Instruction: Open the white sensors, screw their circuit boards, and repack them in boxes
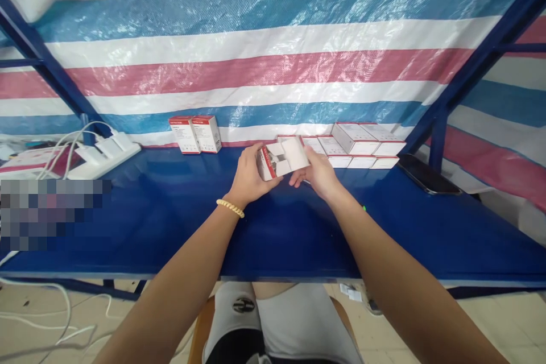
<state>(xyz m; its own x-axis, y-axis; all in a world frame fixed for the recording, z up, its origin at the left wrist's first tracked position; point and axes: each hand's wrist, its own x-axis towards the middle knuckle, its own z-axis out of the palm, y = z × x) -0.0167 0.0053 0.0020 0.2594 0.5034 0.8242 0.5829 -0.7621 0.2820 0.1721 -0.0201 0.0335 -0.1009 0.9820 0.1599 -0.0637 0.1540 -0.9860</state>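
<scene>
A small white and red carton is held above the blue table, its top flaps standing open. My left hand wraps round the carton's left side, with a beaded bracelet on that wrist. My right hand grips the carton's right side, fingers on an open flap. Just behind my hands lies a stack of several similar white and red cartons at the table's back edge.
Two upright white and red cartons stand at the back left. A white power strip with cables lies at the far left. A dark phone rests at the right. A striped tarp hangs behind, with blue frame bars on both sides.
</scene>
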